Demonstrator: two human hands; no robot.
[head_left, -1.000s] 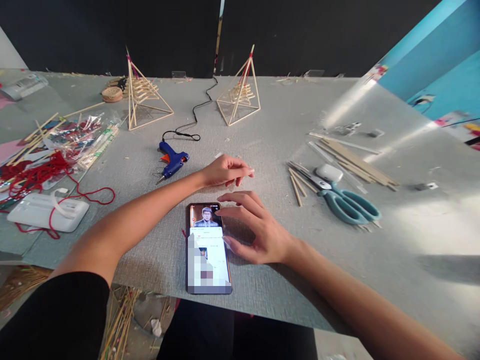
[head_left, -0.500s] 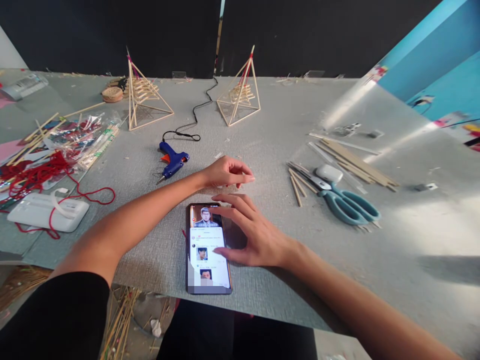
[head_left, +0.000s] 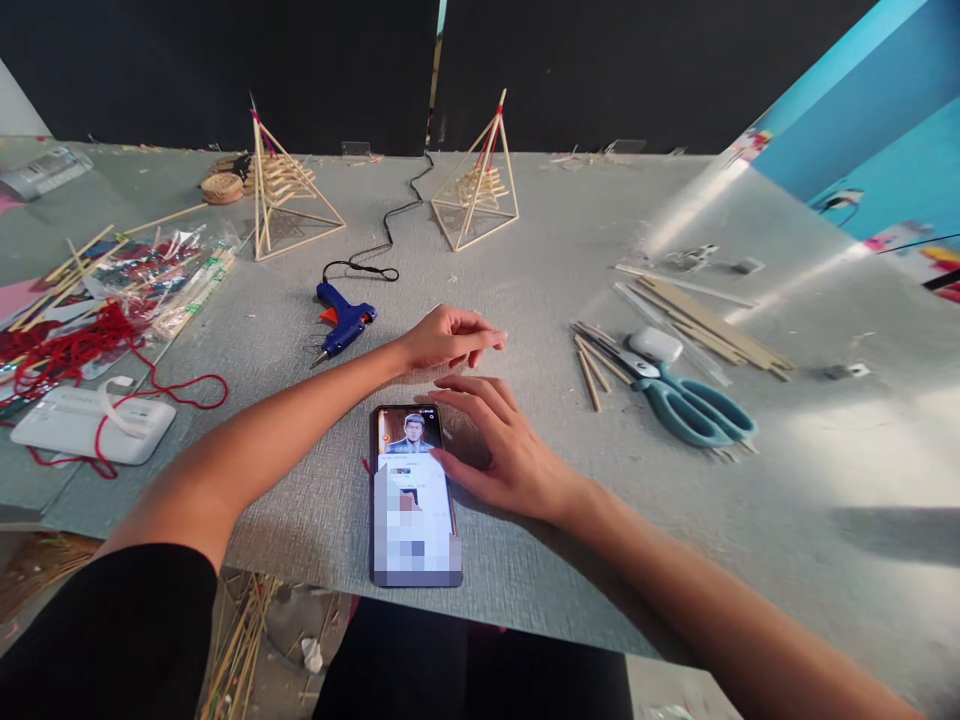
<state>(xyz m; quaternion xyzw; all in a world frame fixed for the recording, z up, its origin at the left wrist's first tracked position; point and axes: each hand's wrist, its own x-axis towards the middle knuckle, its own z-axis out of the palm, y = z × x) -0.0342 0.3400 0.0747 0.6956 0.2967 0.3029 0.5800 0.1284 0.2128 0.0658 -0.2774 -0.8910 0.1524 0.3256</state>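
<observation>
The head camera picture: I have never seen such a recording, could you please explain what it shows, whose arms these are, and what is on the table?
The camera sits on a person's head and looks forward and down, so both bare arms belong to that person. There is no machine. The right hand rests beside a phone lying flat on the grey table, its thumb at the lit screen. The left hand lies loosely curled just beyond the phone and holds nothing. Around them lie a blue glue gun with its black cord, teal scissors, thin wooden sticks, red string, a white box and two stick pyramids at the back.
</observation>
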